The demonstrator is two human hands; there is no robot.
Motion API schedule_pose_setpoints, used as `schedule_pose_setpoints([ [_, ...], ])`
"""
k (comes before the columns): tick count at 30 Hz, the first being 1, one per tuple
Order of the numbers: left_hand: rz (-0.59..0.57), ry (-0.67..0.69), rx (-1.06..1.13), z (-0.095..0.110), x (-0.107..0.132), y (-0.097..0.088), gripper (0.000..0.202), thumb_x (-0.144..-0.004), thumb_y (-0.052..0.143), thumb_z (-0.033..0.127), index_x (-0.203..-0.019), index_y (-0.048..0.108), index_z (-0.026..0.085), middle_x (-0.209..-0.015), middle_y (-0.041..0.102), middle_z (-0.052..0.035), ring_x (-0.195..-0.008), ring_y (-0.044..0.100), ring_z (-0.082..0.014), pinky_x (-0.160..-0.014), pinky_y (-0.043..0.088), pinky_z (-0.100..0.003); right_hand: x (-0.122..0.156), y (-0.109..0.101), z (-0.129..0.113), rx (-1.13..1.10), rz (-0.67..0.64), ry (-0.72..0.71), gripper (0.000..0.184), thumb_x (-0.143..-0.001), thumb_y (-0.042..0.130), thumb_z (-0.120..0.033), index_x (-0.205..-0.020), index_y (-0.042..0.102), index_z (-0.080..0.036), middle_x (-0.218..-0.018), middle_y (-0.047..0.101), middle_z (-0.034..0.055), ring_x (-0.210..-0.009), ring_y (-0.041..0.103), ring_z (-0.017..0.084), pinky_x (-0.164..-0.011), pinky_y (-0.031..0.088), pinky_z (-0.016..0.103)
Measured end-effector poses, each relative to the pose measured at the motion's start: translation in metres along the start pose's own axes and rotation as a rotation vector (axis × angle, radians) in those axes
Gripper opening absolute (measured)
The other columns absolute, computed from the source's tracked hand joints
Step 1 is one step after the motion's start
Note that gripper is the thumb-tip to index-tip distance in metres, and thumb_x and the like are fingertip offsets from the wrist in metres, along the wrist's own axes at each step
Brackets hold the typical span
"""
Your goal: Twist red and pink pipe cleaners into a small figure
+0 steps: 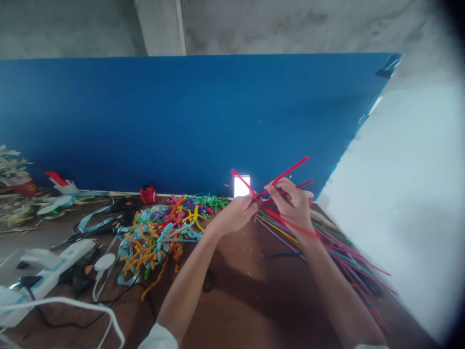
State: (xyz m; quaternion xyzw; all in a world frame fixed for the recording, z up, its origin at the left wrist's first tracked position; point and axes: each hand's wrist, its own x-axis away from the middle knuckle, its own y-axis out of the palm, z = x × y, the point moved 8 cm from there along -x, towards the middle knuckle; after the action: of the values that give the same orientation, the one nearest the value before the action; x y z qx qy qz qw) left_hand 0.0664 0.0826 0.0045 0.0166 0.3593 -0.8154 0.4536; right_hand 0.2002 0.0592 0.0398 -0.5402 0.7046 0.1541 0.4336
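Above the middle of the table, both my hands hold red pipe cleaners (290,169) that cross one another between my fingers. My left hand (238,212) pinches them close to the crossing, with one end sticking up and to the left. Just right of it, my right hand (290,201) grips the pipe cleaners between thumb and fingers. One red end points up to the right, and a red length runs down in front of my right wrist. How the pieces are joined at the fingertips is too small to tell.
A heap of colourful bent pipe cleaners (156,237) lies left; straight ones (348,257) lie right. A white power strip (54,276) with cables is at lower left. A bright phone screen (241,186) and a red can-like object (148,194) stand by the blue panel (199,121).
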Motion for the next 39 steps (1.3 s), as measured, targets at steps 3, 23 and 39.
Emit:
schedule_pose_setpoints([
  [3,0.086,0.014,0.005,0.001,-0.001,-0.007,0.023,-0.094,0.040,0.021,-0.074,0.052,0.017,-0.065,0.054,0.0015,-0.059,0.046,-0.0103,-0.060,0.035,-0.024,0.006,0.004,0.001,-0.012,-0.031,0.066,0.024,-0.093,0.059,-0.039,-0.080,0.066,-0.020,-0.074,0.060,0.0013,-0.063,0.054,0.014,-0.056,0.041,0.027],
  [23,0.181,-0.097,0.432,-0.016,-0.007,-0.002,0.035,-0.095,0.049,0.045,-0.095,0.061,0.012,-0.061,0.060,-0.0001,-0.054,0.058,-0.0115,-0.055,0.046,-0.022,0.006,0.014,-0.009,0.053,-0.142,-0.007,0.017,-0.095,0.057,-0.033,-0.100,0.069,-0.022,-0.100,0.070,0.0069,-0.092,0.067,0.021,-0.078,0.051,0.033],
  [39,0.221,-0.110,0.304,-0.017,-0.003,0.002,0.023,-0.092,0.042,0.025,-0.074,0.055,0.015,-0.060,0.054,0.0012,-0.053,0.051,-0.0103,-0.053,0.038,-0.020,0.009,0.029,0.013,0.205,-0.244,0.119,0.026,-0.100,0.044,-0.037,-0.093,0.061,-0.020,-0.081,0.069,0.0041,-0.069,0.064,0.018,-0.064,0.044,0.028],
])
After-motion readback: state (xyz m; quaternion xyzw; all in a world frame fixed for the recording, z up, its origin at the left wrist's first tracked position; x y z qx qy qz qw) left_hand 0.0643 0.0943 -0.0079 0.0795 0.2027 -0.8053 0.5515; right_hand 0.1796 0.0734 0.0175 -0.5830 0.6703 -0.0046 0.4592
